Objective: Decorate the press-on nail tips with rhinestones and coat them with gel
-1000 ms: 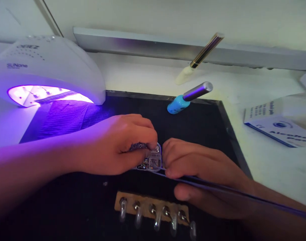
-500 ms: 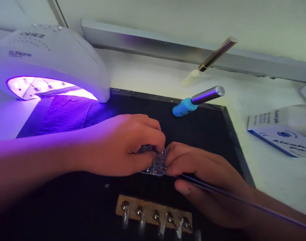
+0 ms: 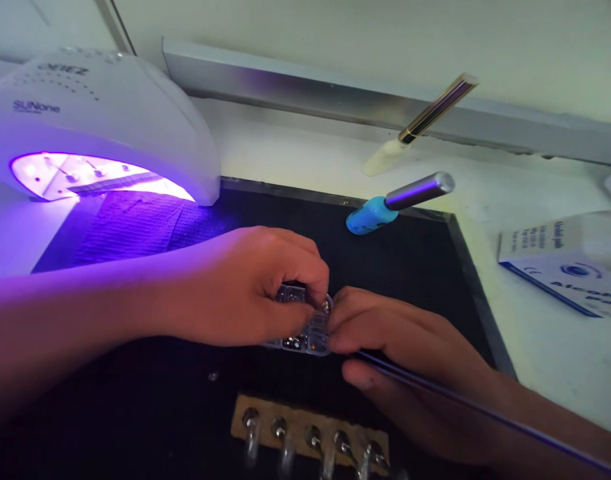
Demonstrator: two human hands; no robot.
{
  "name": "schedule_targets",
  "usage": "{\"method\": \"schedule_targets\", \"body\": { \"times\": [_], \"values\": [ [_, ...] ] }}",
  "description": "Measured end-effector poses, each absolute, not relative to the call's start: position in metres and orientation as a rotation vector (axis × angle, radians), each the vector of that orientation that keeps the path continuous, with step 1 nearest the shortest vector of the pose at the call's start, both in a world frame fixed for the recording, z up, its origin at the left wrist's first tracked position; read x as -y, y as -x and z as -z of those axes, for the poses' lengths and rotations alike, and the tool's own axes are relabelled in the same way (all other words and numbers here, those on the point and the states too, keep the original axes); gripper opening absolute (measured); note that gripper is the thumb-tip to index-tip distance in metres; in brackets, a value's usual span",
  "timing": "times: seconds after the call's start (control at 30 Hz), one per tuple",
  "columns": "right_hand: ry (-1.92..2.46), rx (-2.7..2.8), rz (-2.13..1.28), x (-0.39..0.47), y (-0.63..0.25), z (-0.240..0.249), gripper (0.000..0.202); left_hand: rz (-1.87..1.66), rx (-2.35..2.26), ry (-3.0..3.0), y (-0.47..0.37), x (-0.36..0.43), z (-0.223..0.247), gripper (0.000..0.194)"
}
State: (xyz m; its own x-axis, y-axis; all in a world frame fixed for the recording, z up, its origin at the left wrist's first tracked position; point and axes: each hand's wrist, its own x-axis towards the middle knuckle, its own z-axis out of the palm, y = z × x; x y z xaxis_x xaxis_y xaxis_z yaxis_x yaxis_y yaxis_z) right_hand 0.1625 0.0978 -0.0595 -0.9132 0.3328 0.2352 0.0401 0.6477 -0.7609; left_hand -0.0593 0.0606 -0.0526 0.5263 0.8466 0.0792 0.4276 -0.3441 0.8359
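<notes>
A clear compartment box (image 3: 296, 341) with small shiny stones in its sections lies on the black mat. My left hand (image 3: 265, 287) is closed on the box from above, its thumb and index finger bent together over the sections. Beyond the knuckles its other fingertips are hidden. At the box's right end, my right hand (image 3: 410, 363) is closed around a long thin dark stick (image 3: 490, 397), which runs back toward the lower right. Its fingertips touch or nearly touch the box; the stick's front tip is hard to make out.
At left a white nail lamp (image 3: 150, 113) glows purple. A blue bottle with a silver cap (image 3: 373, 215) and a pale one with a gold cap (image 3: 385, 157) stand behind. An alcohol pad box (image 3: 560, 267) is at right. Several nail tips on a cardboard strip (image 3: 265, 430) lie in front.
My left thumb has lifted slightly, so more of the box and its stones shows. My right fingertips have shifted a little at the box's end. The view has moved slightly.
</notes>
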Motion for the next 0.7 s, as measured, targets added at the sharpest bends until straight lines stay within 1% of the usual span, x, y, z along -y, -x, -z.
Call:
{"method": "schedule_targets", "body": {
  "times": [0.4, 0.7],
  "values": [
    [0.280, 2.539, -1.138, -0.0976, -0.1601, 0.0564, 0.015, -0.666, -1.017, -1.991, 0.0604, -0.0616, 0.0536, 0.015],
    [0.288, 2.519, -1.143, -0.0973, -0.1607, 0.0577, 0.015, -0.659, -1.019, -1.977, 0.0604, -0.0613, 0.0526, 0.015]
  ]
}}
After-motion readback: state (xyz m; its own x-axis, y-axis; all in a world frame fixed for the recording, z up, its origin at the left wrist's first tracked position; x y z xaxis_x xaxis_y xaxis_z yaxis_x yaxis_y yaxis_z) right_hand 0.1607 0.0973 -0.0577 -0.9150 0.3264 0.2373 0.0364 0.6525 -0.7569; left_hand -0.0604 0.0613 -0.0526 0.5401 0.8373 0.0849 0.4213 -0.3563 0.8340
